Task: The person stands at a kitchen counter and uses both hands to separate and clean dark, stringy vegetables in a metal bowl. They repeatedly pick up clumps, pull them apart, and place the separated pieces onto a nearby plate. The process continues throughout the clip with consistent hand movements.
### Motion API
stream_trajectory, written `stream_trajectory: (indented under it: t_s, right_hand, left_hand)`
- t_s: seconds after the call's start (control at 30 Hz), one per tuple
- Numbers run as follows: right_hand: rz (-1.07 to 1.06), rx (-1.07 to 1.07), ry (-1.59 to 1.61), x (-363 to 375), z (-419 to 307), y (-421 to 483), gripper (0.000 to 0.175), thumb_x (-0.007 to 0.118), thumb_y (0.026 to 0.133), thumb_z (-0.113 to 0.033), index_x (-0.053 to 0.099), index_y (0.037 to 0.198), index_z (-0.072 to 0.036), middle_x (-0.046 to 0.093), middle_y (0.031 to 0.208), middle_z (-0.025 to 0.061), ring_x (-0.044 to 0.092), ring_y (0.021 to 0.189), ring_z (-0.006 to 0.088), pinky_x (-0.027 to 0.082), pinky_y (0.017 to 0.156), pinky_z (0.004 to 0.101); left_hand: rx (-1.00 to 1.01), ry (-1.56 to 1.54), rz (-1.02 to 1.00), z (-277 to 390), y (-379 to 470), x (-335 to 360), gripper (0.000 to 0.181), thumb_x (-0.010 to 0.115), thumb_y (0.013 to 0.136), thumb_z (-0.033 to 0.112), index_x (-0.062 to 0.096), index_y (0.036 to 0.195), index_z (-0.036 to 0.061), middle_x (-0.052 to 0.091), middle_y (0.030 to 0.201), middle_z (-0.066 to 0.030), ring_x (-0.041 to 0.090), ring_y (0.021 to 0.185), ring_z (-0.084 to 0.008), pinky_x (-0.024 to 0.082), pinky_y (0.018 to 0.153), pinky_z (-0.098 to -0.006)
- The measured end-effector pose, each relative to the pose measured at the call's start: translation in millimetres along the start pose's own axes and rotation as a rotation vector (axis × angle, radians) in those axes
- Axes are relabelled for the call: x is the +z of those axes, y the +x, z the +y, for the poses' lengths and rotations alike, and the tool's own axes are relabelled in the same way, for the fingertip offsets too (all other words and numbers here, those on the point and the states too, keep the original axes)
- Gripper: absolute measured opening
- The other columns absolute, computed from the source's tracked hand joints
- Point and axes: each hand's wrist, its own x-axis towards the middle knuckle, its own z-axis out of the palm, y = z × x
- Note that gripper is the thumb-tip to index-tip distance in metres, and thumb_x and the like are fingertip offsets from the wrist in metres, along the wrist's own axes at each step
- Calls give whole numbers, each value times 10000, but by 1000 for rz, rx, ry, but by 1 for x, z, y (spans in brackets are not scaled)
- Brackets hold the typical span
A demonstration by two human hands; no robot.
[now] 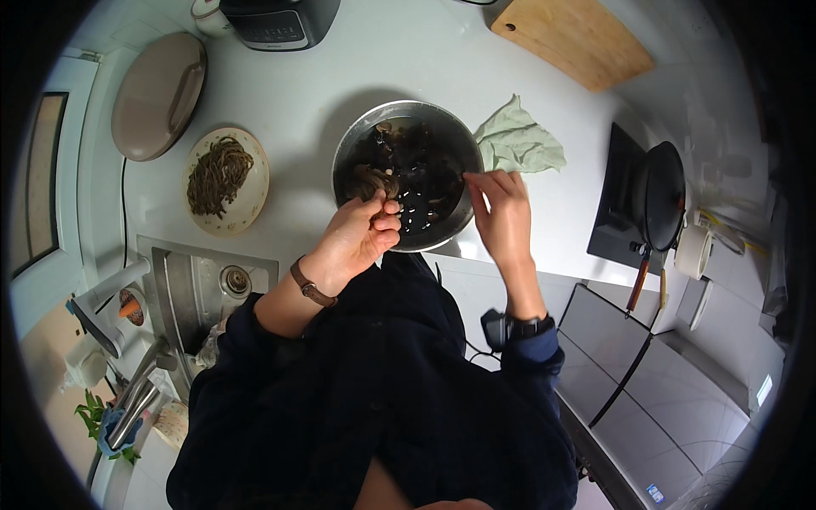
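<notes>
A deep metal pot (470, 131) stands on the counter in front of me, holding dark liquid with dark brown pieces that look like soaked mushrooms (417, 143). Over its near left part, my left hand (370, 226) grips a bundle of brown strands (373, 182). At the pot's right rim is my right hand (503, 207), thumb and forefinger drawn close together. Whether a small piece sits between those fingertips cannot be made out. Left of the pot, a patterned plate (245, 207) carries a heap of similar brown strands (220, 175).
A pale green cloth (523, 140) lies right of the pot. Farther right, a black frying pan (663, 194) rests on a dark cooktop (605, 217). A steel sink (191, 268) is at left, below a large brown lid (159, 95). A wooden board (574, 38) and black appliance (277, 25) stand behind.
</notes>
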Motion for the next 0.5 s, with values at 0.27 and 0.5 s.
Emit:
stream_trajectory:
  t_s: [0.27, 0.5]
  right_hand:
    - [-272, -283, -655, 65, 31, 21, 114, 678, 753, -121, 711, 857, -89, 601, 1002, 47, 538, 1018, 249, 422, 856, 366]
    - [-176, 62, -112, 16, 8, 27, 91, 699, 834, -83, 655, 884, -20, 670, 850, 94, 677, 784, 277, 528, 665, 408]
  left_hand:
    - [10, -75, -61, 15, -9, 8, 51, 463, 1061, 116, 511, 1077, 120, 471, 889, -10, 411, 672, -84, 369, 549, -225]
    - [82, 16, 0, 7, -4, -2, 60, 497, 1067, 165, 528, 1086, 117, 545, 915, -26, 475, 734, -102, 421, 636, -243]
